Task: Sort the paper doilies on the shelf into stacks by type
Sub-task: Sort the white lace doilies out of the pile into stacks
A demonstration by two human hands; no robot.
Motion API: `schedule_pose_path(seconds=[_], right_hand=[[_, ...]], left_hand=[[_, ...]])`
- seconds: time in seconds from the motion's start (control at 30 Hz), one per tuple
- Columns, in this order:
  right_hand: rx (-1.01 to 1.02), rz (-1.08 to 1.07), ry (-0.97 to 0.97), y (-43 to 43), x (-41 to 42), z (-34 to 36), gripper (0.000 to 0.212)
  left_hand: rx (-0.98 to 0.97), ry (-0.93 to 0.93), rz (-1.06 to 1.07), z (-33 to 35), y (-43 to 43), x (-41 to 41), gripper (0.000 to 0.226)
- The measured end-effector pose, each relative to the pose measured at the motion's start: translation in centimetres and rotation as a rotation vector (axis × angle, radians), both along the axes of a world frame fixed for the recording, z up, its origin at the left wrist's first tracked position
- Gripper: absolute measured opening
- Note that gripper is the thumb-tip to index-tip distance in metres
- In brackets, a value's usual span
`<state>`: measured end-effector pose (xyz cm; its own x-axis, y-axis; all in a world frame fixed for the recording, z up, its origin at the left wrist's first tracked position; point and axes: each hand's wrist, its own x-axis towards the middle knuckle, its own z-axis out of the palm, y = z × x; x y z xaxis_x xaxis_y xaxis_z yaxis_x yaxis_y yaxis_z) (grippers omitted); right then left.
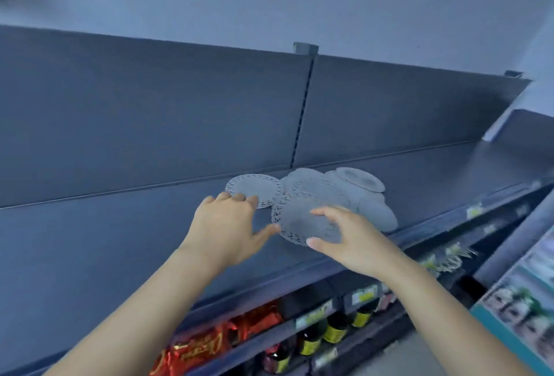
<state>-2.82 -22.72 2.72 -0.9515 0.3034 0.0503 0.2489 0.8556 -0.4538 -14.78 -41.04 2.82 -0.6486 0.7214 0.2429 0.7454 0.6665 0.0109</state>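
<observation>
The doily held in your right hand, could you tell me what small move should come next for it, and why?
Probably shift the held doily left and lay it on the single doily beside the open left hand. The right hand pinches it by the rim, both show the same punched lace edge, and the pile to its right looks plainer.

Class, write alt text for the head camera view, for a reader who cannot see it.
A right hand pinches a lacy round doily over a dark shelf; the left hand reaches beside it, more doilies scattered behind.
</observation>
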Motion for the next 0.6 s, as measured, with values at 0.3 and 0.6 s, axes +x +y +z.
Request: schedule_pose_path(seconds=[0.3, 0.6], right_hand=[[-0.004, -0.060, -0.056, 15.9, 9.8, -1.3, 0.051], [-0.044, 0.015, -0.096, 26.7, 3.0, -2.5, 0.058]], left_hand=[[-0.112, -0.096, -0.029, -2.3, 18.0, 7.6, 0.060], [-0.073, -0.203, 0.106, -3.9, 30.8, 1.6, 0.055]])
